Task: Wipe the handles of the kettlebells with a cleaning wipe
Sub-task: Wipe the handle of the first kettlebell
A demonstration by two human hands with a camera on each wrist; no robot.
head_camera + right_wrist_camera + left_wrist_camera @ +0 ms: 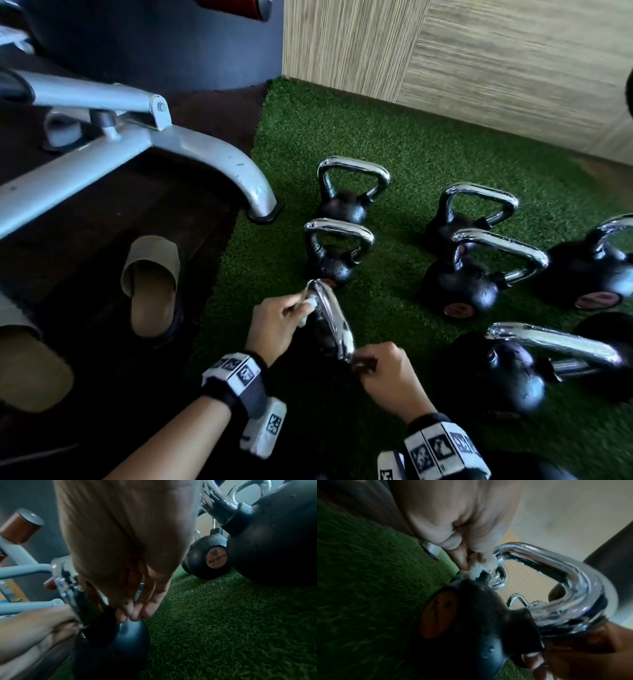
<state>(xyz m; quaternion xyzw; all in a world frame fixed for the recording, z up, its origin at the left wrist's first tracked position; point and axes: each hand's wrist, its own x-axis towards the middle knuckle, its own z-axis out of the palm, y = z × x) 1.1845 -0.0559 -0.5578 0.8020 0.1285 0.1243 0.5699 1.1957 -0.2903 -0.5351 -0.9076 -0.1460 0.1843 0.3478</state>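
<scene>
While the tan slippers point(152, 284) and the grey machine leg point(219, 171) sit off on the dark floor at the left, the left hand point(274, 323) pinches a white wipe point(310, 305) against the far end of the nearest kettlebell's chrome handle point(334, 318); that kettlebell point(471, 615) stands on the green turf point(411, 144), closest to the person; the right hand point(387, 373) curls around the handle's near end, fingertips point(135, 615) down on the black ball; further right, more kettlebells point(462, 284) stand on the turf.
</scene>
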